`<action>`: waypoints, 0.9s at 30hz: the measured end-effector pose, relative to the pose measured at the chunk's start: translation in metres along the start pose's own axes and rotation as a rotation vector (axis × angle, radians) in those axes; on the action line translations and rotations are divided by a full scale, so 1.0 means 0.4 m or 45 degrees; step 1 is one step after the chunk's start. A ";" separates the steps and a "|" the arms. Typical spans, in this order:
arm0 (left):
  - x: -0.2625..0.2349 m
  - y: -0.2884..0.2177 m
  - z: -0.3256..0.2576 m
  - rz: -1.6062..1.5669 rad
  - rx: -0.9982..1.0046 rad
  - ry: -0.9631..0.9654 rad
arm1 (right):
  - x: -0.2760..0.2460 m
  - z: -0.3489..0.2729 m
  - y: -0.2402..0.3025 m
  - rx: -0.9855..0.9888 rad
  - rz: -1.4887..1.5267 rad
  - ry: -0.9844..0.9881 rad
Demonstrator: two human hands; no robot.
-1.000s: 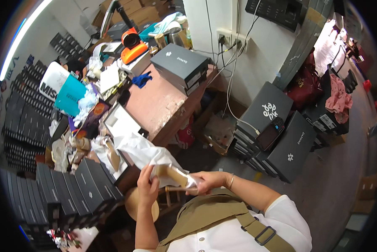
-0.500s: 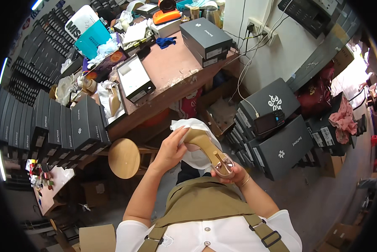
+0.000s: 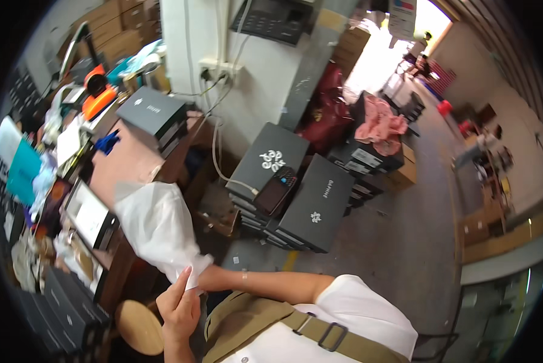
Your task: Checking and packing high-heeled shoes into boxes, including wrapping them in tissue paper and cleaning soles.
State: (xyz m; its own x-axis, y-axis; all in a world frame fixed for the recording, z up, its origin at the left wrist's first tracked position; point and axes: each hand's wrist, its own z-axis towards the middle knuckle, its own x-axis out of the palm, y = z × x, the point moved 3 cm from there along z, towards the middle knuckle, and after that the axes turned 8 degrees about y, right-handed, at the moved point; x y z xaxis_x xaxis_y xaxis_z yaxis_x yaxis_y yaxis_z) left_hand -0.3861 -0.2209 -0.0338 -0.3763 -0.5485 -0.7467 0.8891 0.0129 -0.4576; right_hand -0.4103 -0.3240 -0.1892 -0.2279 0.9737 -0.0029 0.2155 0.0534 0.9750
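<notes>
Since the earlier frame the shoe has vanished inside the white bag (image 3: 159, 233); my left hand (image 3: 179, 308) pinches its mouth, right hand hidden within. Soft, light, slippery—grip the gathered neck.

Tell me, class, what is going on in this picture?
A person in a white shirt and olive apron stands beside a cluttered wooden table, handling a white fabric bag. The left hand pinches the bag's lower end. The right hand is hidden inside or behind the bag, with only its forearm showing. Dark shoe boxes are stacked on the floor, and an open box sits on the table. A round wooden stool stands below.
</notes>
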 end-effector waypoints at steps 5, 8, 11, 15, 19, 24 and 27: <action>-0.002 0.102 -0.055 -0.105 0.046 0.203 | 0.016 0.191 -0.102 -0.302 1.348 0.087; -0.038 0.146 -0.066 -0.162 0.127 0.216 | 0.068 0.251 0.015 -0.218 1.141 0.078; -0.078 0.230 -0.107 -0.188 0.074 0.337 | 0.083 0.315 0.089 -0.216 0.971 0.066; -0.145 0.305 -0.122 -0.540 0.005 0.431 | 0.041 0.405 0.177 -0.212 0.657 0.028; -0.256 0.513 -0.188 -1.253 -1.014 -0.502 | 0.048 0.524 0.304 -0.330 0.060 0.056; -0.122 0.740 -0.262 -2.256 -1.267 -1.328 | 0.064 0.649 0.405 -0.522 -0.730 0.066; -0.264 0.827 -0.289 -1.957 -1.126 -1.666 | 0.056 0.677 0.366 -0.551 -0.595 0.132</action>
State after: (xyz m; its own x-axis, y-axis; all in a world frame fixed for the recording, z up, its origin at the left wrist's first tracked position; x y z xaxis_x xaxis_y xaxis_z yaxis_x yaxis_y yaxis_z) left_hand -0.0826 -0.0621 -0.1620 0.2043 -0.5914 0.7801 -0.2941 -0.7971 -0.5273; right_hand -0.1267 -0.2342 -0.1064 -0.3000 0.8419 -0.4485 -0.3263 0.3512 0.8776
